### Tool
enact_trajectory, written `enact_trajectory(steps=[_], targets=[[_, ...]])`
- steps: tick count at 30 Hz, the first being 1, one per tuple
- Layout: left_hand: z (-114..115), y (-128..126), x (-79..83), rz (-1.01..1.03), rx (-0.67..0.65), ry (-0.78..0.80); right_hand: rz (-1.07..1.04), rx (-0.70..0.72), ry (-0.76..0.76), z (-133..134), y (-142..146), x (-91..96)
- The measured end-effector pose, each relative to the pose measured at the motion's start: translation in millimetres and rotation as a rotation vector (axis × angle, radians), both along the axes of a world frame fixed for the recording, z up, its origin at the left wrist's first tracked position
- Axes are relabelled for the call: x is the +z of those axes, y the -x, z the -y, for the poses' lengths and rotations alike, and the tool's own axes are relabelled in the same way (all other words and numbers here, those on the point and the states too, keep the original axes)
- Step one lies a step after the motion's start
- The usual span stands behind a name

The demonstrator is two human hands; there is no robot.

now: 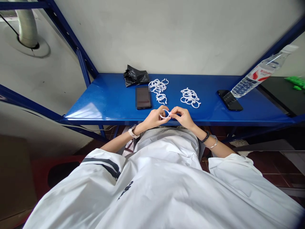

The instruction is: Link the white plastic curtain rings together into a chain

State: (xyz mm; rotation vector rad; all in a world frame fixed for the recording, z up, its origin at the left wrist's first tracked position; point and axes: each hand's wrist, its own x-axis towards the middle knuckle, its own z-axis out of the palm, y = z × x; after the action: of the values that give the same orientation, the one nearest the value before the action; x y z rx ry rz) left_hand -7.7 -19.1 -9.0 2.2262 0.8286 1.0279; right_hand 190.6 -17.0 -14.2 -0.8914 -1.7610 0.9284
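We held one white plastic ring (164,117) between both hands at the near edge of the blue shelf (107,98). Our left hand (153,118) pinched its left side with thumb and fingertips, and our right hand (183,117) pinched the right side, both closed on it. We judged the ring very light, thin and springy, likely to flex or snap open if squeezed hard, so it was best gripped by the rim on opposite sides. At 12 o'clock from the hands lay a pile of rings (158,89), and at 1 o'clock a second pile (190,97). A dark phone (143,97) lay at 11 o'clock with a crumpled black bag (135,76) beyond it. At 2 o'clock a second phone (230,100) lay under a tilted water bottle (258,76), whose red-and-white label was too small for us to read.
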Motion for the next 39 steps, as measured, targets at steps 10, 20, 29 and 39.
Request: enact_trajectory(steps=[10, 20, 29, 39], targets=[[-0.9, 1.7, 0.0, 0.044, -0.016, 0.048, 0.018, 0.011, -0.023, 3.8, 1.7, 3.7], [-3.3, 2.2, -0.7, 0.064, -0.027, 0.008, -0.003, 0.027, -0.029, 5.9, 2.1, 4.7], [-1.9, 2.8, 0.6, 0.015, -0.018, 0.050, -0.101, 0.034, 0.012, 4.0, 1.0, 3.7], [-1.9, 2.1, -1.0, 0.025, -0.019, 0.075, -0.058, 0.033, -0.026, 3.9, 0.4, 2.7]])
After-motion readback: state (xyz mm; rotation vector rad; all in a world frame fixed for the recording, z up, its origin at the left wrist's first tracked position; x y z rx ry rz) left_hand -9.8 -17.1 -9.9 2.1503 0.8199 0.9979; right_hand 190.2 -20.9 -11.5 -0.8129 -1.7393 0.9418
